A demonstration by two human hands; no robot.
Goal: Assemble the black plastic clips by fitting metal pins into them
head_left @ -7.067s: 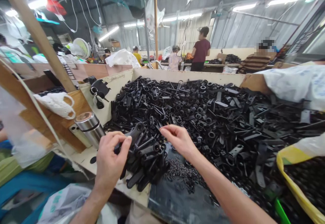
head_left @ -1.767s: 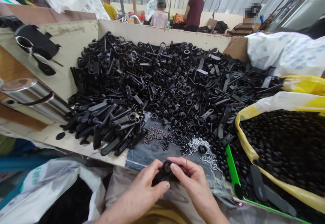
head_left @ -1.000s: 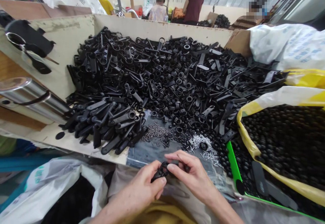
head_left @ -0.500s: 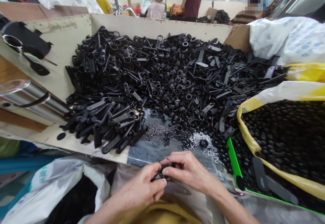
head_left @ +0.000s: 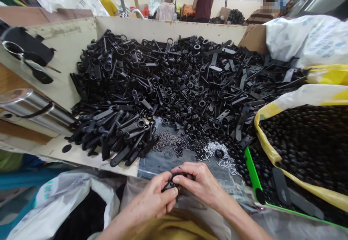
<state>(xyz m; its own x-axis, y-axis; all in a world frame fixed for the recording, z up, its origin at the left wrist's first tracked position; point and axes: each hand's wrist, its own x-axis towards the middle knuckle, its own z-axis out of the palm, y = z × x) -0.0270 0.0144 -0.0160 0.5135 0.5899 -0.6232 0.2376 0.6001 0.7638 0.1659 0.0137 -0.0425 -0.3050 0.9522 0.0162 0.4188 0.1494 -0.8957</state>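
Silver-coloured, the flask (head_left: pixel 40 109) is positioned at 10 o'clock, with all clock positions read from the black part held in the hands. Between 8 and 9 o'clock, a white sack (head_left: pixel 110 200) is placed with its mouth spread and dark contents exposed. At 10 o'clock, a stack of long black handles (head_left: pixel 119 127) is laid along the near edge of the bench. The left hand (head_left: pixel 154 198) is located at 8 o'clock, its thumb and fingers closed around one side of the part. At 12 o'clock, small brownish fasteners (head_left: pixel 164 141) are spread on a dark sheet (head_left: pixel 152 165). The black part (head_left: pixel 170 185) is held between both hands above the person's lap; its far side is hidden by fingers. Beyond the sheet, also towards 12 o'clock, a large heap of black components (head_left: pixel 187 87) is contained by pale boards. The right hand (head_left: pixel 202 182) is located at 3 o'clock, its thumb and fingertips pressed onto the part. At 2 o'clock, silver pins (head_left: pixel 217 150) are scattered. At 3 o'clock, a green strip (head_left: pixel 251 171) is seen beside a yellow-and-white bag (head_left: pixel 265 145) filled with round black pieces.
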